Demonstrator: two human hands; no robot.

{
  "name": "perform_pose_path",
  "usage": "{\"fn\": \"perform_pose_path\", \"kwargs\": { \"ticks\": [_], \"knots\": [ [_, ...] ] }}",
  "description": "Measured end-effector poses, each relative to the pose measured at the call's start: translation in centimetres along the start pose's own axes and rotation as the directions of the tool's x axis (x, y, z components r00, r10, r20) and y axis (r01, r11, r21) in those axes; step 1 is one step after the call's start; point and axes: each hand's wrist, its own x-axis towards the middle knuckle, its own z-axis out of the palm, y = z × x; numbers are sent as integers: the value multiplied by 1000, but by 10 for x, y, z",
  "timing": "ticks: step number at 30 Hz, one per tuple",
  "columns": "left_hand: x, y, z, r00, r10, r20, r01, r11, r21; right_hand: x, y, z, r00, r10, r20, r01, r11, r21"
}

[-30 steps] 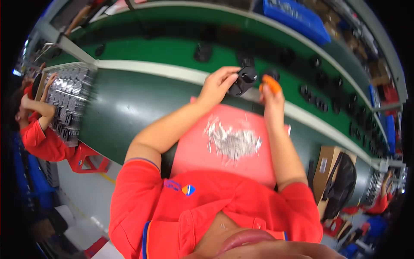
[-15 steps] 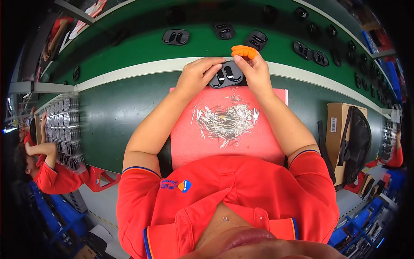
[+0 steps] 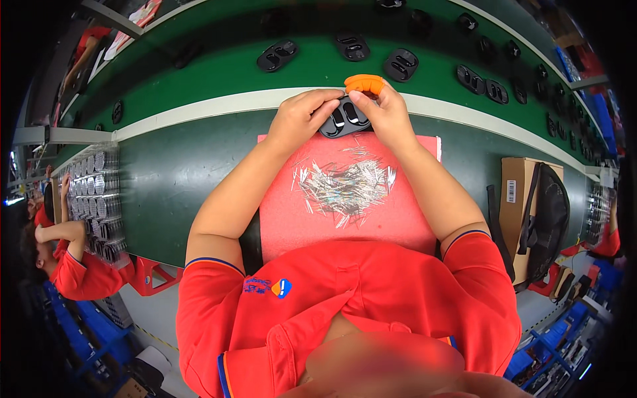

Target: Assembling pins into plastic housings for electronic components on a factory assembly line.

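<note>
A glossy black oval case [image 3: 345,119] with two elongated recesses is held at the far edge of my red mat [image 3: 312,237]. My left hand [image 3: 300,119] grips its left side, thumb and fingers closed along the far edge. At the far right edge of the case, my right hand [image 3: 388,118] is closed in a pinch and touches it. Orange finger covers [image 3: 363,83] sit on the right fingers. Whether a small piece lies in that pinch is hidden. On the mat nearer me lies a loose pile of thin silvery pins [image 3: 346,187].
Past a white rail [image 3: 219,110], a green belt [image 3: 199,79] carries more black cases [image 3: 401,64]. Stacked clear trays [image 3: 96,192] stand at left, beside a co-worker in a red shirt [image 3: 86,268]. A cardboard box [image 3: 514,222] and black bag [image 3: 549,215] are at right.
The cases on the belt have shifted slightly right, and one at left has turned. My right hand has moved a little left along the case's far edge.
</note>
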Motion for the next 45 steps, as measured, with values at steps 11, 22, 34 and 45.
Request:
{"fn": "perform_pose_path", "kwargs": {
  "ticks": [11, 22, 34, 45],
  "knots": [
    [0, -2, 3, 998, 47, -49, -48, 998, -28, 2, 7, 2, 995, 95, -14, -94, 994, 60],
    [12, -31, -29, 1000, 3, -8, -3, 996, 94, 17, -15, -34, 975, 195, 103, -193, 981, -30],
    [12, -133, -90, 896, -293, -333, 426, 778, 462, -7, 1, -42, 937, -118, 328, 298, 759, -579],
    [40, -182, -134, 853, -98, -512, 394, 764, 511, -13, 10, -44, 939, -139, 314, 312, 728, -610]
  ]
}}
